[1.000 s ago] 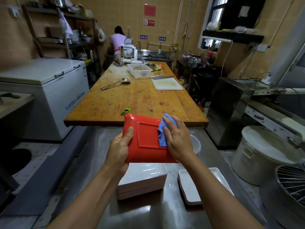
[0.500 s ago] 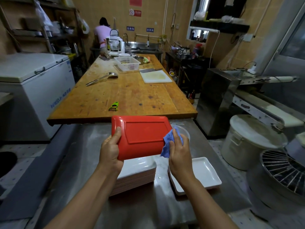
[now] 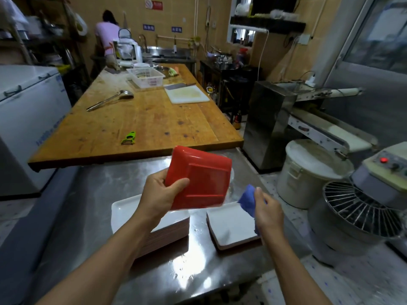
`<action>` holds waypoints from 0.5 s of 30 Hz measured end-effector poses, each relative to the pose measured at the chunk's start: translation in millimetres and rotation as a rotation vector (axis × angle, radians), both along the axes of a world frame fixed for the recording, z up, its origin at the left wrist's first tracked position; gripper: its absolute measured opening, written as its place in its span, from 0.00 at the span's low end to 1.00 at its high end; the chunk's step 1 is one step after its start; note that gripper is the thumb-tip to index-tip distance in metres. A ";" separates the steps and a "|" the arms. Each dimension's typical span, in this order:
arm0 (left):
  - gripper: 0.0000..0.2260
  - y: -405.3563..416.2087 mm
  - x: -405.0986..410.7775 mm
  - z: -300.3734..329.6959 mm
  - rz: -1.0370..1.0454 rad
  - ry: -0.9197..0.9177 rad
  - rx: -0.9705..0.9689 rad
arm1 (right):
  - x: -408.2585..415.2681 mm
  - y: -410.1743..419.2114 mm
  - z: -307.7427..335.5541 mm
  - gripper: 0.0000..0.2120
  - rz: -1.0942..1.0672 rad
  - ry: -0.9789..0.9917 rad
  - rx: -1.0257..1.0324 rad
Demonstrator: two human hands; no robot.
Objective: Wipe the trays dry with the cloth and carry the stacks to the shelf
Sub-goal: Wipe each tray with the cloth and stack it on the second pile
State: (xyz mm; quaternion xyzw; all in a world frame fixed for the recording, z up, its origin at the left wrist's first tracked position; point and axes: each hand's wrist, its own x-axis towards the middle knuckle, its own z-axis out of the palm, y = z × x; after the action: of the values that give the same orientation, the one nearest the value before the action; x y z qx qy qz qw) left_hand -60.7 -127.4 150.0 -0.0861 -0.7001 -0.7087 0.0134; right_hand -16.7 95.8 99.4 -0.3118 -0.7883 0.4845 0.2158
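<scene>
- Steel counter (image 3: pixel 92 216): nearest surface, wet and reflective, bearing two groups of trays.
- Left hand (image 3: pixel 158 194): grasps the red tray (image 3: pixel 202 181) at its left edge, thumb across the ribbed underside, fingers hidden behind it. The tray is held tilted in the air above the counter, underside toward the camera.
- Right hand (image 3: pixel 267 211): clenched around the blue cloth (image 3: pixel 247 202), held just right of the red tray's lower corner and apart from it.
- Stack of trays (image 3: pixel 125 211): white-topped with reddish edges, resting on the counter below the left hand and partly hidden by the forearm.
- White tray (image 3: pixel 231 227): lies face up on the counter beside the stack, below the cloth; whether other trays lie under it cannot be told.
- Wooden table (image 3: pixel 143 119): beyond the counter, carrying a green peeler (image 3: pixel 128 137), a ladle (image 3: pixel 110 100), a white cutting board (image 3: pixel 187 95) and a white basket (image 3: pixel 146 77).
- White chest freezer (image 3: pixel 28 111): left of the table.
- White lidded bucket (image 3: pixel 308 172) and mixer guard (image 3: pixel 361 208): on the floor at right.
- Person in a pink top (image 3: pixel 106 38): stands at the far end, back turned, near the sink (image 3: pixel 167 52).
</scene>
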 end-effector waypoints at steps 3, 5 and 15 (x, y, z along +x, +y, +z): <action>0.08 13.0 4.3 -2.7 -0.134 0.263 -0.315 | 4.9 23.0 1.5 0.22 -0.002 -0.106 -0.208; 0.04 20.7 7.4 -10.1 -0.164 0.521 -0.602 | 11.5 32.6 -0.3 0.20 0.087 -0.099 -0.473; 0.03 59.2 12.4 -51.6 -0.504 1.139 -0.836 | 32.9 58.2 -21.6 0.10 0.197 -0.252 -0.878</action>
State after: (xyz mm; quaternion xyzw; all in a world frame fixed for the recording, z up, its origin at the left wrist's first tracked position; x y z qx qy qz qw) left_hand -48.3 -68.1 98.4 -0.5952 -0.7548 -0.2111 0.1771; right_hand 16.2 154.0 77.8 -0.3535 -0.5546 0.7489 -0.0811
